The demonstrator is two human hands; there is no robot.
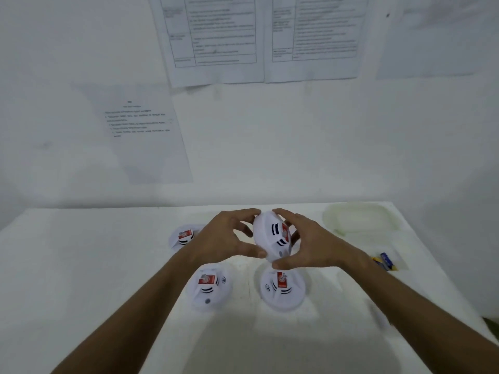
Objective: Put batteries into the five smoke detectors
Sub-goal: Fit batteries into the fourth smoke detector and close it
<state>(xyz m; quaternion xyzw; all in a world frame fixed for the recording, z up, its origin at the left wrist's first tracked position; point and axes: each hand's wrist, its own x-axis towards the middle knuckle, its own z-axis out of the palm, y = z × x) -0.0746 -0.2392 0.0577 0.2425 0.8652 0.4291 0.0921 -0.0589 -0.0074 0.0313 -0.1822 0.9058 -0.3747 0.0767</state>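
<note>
Fingers of both hands are curled round a round white plastic smoke detector with black vent slots and a red label [272, 236], held up off the table and tipped on edge so its face points toward the camera and a bit to the right. The left hand [225, 236] has its fingertips hooked over the top rim and its thumb pressed on the lower left edge, while the right hand [305, 240] grips from the other side, fingers over the top right and thumb tucked under the bottom rim, so it's a proper two-handed grip with neither hand spread flat. Directly below that, three more of the same thing lie face up on the white tabletop [94, 265]: a near-left white detector with a red sticker [209, 288], a near-right white detector with a red sticker [282, 288] just under the right thumb, and a far-left white detector [185, 236] half hidden behind the left wrist. Off to the right, beyond the right forearm, a few blue and yellow batteries [386, 261] lie in a shallow clear tray, pretty blurry, can't count them. Behind those sits a translucent whitish plastic container [359, 220] near the table's far right corner. Printed paper sheets [216, 39] are stuck on the white wall behind.
</note>
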